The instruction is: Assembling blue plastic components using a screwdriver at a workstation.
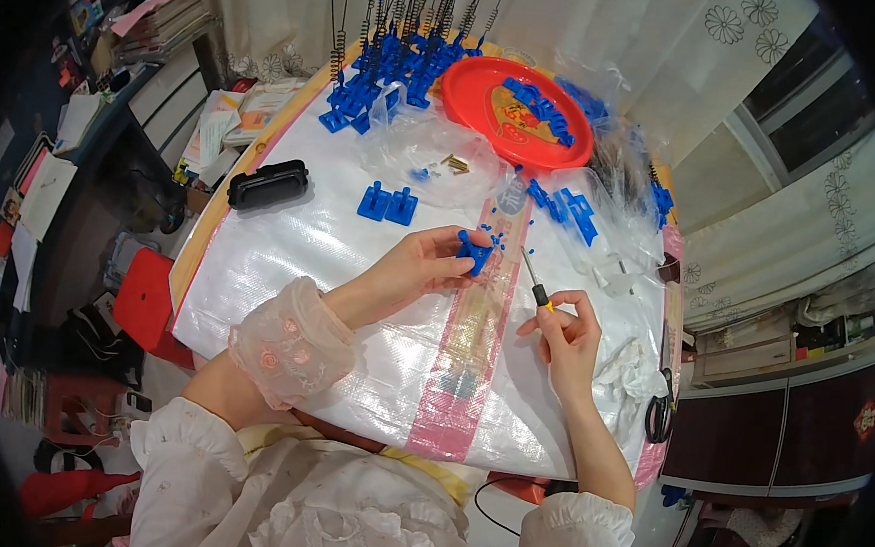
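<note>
My left hand (420,262) is closed on a small blue plastic piece (475,254), pinching it between thumb and fingers above the covered table. In my right hand (568,344) is a screwdriver (540,294) with a black and yellow handle. Its thin metal shaft slants up and to the left, apart from the blue piece. Tiny blue bits (496,239) lie scattered just beyond my left hand. Two blue square bases (388,203) with raised middles sit side by side to the left of them.
Many blue bases with black springs (390,65) stand at the far edge. Beside them is a red tray (458,94) with blue parts. A plastic bag (405,151) holds brass-coloured pieces. A black case (269,184) lies left; black-handled scissors (660,407) and crumpled white plastic (632,371) lie right.
</note>
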Action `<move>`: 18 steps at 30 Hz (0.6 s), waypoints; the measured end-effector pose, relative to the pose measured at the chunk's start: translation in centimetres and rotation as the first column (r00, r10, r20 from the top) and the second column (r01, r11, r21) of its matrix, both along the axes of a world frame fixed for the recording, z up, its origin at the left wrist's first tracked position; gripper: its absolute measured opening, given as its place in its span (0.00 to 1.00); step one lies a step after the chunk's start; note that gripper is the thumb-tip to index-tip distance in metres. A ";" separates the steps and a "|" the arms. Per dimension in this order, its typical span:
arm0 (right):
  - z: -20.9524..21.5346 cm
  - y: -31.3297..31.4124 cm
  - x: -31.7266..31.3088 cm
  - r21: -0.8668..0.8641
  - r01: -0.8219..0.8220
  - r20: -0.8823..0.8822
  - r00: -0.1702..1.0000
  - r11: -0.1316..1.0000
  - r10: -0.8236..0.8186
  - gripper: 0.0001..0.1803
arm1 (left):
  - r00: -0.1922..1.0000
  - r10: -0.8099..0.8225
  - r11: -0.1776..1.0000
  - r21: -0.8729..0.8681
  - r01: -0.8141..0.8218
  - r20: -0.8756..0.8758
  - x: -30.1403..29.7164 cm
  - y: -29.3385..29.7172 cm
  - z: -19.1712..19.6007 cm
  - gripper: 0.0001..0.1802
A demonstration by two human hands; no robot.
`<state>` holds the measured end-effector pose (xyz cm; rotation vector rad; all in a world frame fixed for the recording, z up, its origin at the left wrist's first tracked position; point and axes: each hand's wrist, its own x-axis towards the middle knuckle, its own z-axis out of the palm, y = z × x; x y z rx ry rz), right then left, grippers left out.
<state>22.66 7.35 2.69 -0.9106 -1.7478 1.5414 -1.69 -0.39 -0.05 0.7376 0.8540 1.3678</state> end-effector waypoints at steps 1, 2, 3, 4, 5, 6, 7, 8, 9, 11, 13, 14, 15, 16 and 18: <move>0.0 -0.1 0.1 0.013 -0.003 -0.011 1.000 1.000 0.004 0.08 | 0.999 -0.021 1.000 0.007 0.020 0.030 0.0 0.1 0.1 0.20; -0.2 -0.2 0.2 0.017 -0.008 -0.013 1.000 1.000 0.008 0.08 | 0.998 -0.039 0.999 0.011 0.039 0.059 0.1 0.0 0.1 0.20; -0.2 -0.2 0.2 0.009 -0.013 -0.015 1.000 1.000 0.013 0.08 | 0.996 -0.034 0.999 -0.002 0.034 0.088 0.1 -0.1 0.3 0.20; -0.2 -0.2 0.1 0.001 -0.017 -0.018 1.000 1.000 0.017 0.08 | 0.993 -0.029 0.999 -0.015 0.031 0.117 0.2 -0.2 0.5 0.19; -0.2 -0.2 0.1 -0.006 -0.022 -0.020 1.000 1.000 0.022 0.08 | 0.989 -0.022 0.999 -0.027 0.027 0.146 0.2 -0.3 0.7 0.19; -0.4 -0.2 0.0 -0.006 -0.021 -0.021 1.000 1.000 0.021 0.08 | 0.981 -0.037 0.999 -0.017 0.041 0.192 0.2 -0.3 0.6 0.19; -0.6 -0.2 0.0 -0.007 -0.021 -0.022 1.000 1.000 0.021 0.08 | 0.970 -0.052 0.998 -0.006 0.055 0.237 0.0 -0.4 0.5 0.19; -0.6 -0.2 0.0 -0.005 -0.020 -0.021 1.000 1.000 0.020 0.08 | 0.957 -0.068 0.998 0.008 0.069 0.282 0.0 -0.4 0.4 0.20; -0.6 -0.2 0.0 -0.001 -0.016 -0.019 1.000 1.000 0.016 0.08 | 0.942 -0.078 0.997 0.020 0.076 0.325 0.0 -0.3 0.2 0.20; -0.6 -0.3 0.1 0.006 -0.009 -0.016 1.000 1.000 0.009 0.08 | 0.907 -0.097 0.995 0.044 0.086 0.409 0.1 -0.1 -0.1 0.21; -0.5 -0.4 0.0 0.000 -0.004 -0.016 1.000 1.000 0.004 0.08 | 0.921 -0.102 0.995 0.047 0.091 0.377 0.1 -0.2 -0.1 0.21; -0.5 -0.4 0.0 -0.004 0.000 -0.017 1.000 1.000 0.000 0.08 | 0.927 -0.105 0.994 0.048 0.094 0.359 0.1 -0.3 0.0 0.21; -0.5 -0.4 0.1 0.003 -0.012 -0.012 1.000 1.000 0.012 0.08 | 0.946 -0.087 0.996 0.018 0.086 0.312 0.2 -0.3 0.1 0.21; -0.7 -0.3 0.2 0.009 -0.023 -0.007 1.000 1.000 0.023 0.09 | 0.962 -0.071 0.997 -0.011 0.077 0.263 0.3 -0.3 0.3 0.20; -0.7 -0.3 0.2 -0.010 -0.032 -0.040 0.999 0.999 0.032 0.10 | 0.986 -0.063 0.997 -0.028 0.068 0.155 0.5 -0.3 0.2 0.20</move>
